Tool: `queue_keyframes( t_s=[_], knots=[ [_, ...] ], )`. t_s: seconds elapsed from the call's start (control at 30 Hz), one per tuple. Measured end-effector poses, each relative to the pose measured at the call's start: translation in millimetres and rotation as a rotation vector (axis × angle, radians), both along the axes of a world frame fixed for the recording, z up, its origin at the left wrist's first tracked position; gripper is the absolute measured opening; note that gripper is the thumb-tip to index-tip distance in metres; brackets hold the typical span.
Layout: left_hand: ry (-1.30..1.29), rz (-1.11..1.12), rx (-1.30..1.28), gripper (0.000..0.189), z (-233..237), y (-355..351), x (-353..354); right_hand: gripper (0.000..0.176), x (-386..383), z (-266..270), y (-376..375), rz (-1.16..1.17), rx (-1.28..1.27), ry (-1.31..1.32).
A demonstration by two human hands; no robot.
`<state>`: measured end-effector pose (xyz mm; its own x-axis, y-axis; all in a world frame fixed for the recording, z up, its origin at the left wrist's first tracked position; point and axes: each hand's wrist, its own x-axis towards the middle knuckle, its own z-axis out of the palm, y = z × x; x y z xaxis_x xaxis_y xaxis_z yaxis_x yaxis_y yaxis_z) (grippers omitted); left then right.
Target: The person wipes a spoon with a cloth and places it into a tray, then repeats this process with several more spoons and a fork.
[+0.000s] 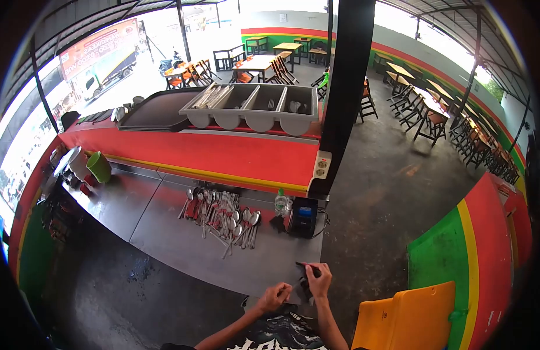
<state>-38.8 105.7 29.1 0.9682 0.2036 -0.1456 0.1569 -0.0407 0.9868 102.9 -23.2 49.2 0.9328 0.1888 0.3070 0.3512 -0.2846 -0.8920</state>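
Observation:
My right hand (317, 280) is closed around a thin, dark stick-like thing (301, 264) over the near right end of the grey counter (194, 265). Its exact kind is too small to tell. Just left of it, my left hand (274, 297) is curled shut at the counter's near edge; what its fingers hold, if anything, is hidden. A dark patch, perhaps cloth or shadow, lies between the hands. Farther up the counter is a loose pile of metal spoons and forks (229, 219), apart from both hands.
A clear bottle (280, 201) and a black device (303, 217) stand near the pillar (345, 87). On the red ledge (211, 154) sit a divided cutlery tray (252, 119) and dark serving trays (156, 111). A green bin (99, 167) is far left; yellow chairs (407, 318) stand right.

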Motion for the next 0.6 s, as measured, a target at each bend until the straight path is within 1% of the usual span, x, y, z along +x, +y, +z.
queue_keyframes(
  t_s=[0.13,0.17,0.3,0.37,0.4,0.43,0.47,0.5,0.53,0.57,0.6],
  knots=[
    [0.053,-0.071,-0.049,0.029,16,3,-3,0.012,12,-19,-16,-0.174,0.019,0.049],
    [0.076,-0.090,-0.068,0.031,19,5,-3,0.014,16,-25,-22,-0.224,-0.013,0.057],
    [0.074,-0.083,-0.151,0.030,14,7,-5,0.015,30,-46,-48,-0.370,-0.091,0.074],
    [0.092,-0.072,-0.198,0.030,17,5,-1,0.015,33,-60,-60,-0.283,0.069,0.288],
    [0.084,-0.063,-0.233,0.030,21,3,2,0.015,33,-56,-59,-0.239,0.150,0.393],
    [0.074,-0.055,-0.268,0.031,26,0,6,0.018,29,-45,-61,-0.131,0.267,0.530],
    [0.063,-0.050,-0.302,0.031,28,-3,10,0.020,27,-49,-61,0.006,0.340,0.587],
    [0.067,-0.052,-0.398,0.031,23,-6,15,0.023,24,-54,-63,0.145,0.412,0.640],
    [0.071,-0.055,-0.493,0.031,15,-10,19,0.026,21,-37,-58,0.285,0.484,0.690],
    [0.075,-0.057,-0.588,0.031,7,-11,22,0.031,14,-18,-60,0.440,0.499,0.756],
    [0.153,-0.043,-0.677,0.030,14,-12,25,0.032,11,-18,-55,0.510,0.537,0.782]
  ],
)
